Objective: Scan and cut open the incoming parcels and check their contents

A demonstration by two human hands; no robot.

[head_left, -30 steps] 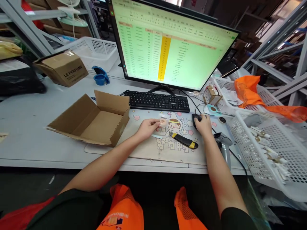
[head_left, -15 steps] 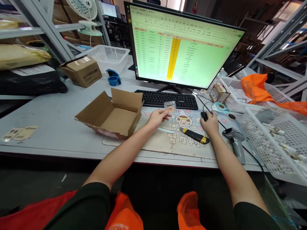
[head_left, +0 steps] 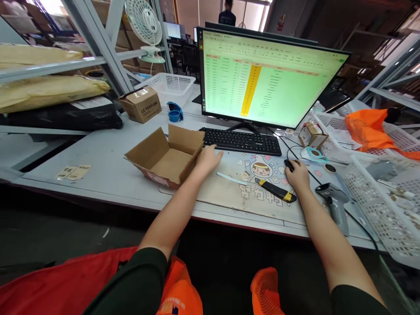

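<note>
My left hand (head_left: 209, 158) rests on the printed desk mat (head_left: 229, 192), between the right wall of an open cardboard box (head_left: 164, 159) and the left end of a black keyboard (head_left: 243, 141). I see its back only. Its fingers point away and the small packet does not show. My right hand (head_left: 298, 173) lies curled over a black mouse (head_left: 288, 163). A black-and-yellow utility knife (head_left: 275, 190) and a pale strip (head_left: 229, 178) lie on the mat between my hands.
A monitor (head_left: 269, 78) with a green spreadsheet stands behind the keyboard. A grey barcode scanner (head_left: 333, 199) and white baskets (head_left: 377, 205) sit at the right. A "LE PERFUME" box (head_left: 141, 104), blue tape dispenser (head_left: 175, 113) and shelf posts stand at back left.
My left hand, which held a small packet up over the mat, has moved left to the box's edge, and the packet is out of sight. My view has pulled back. The right hand stays on the mouse.
</note>
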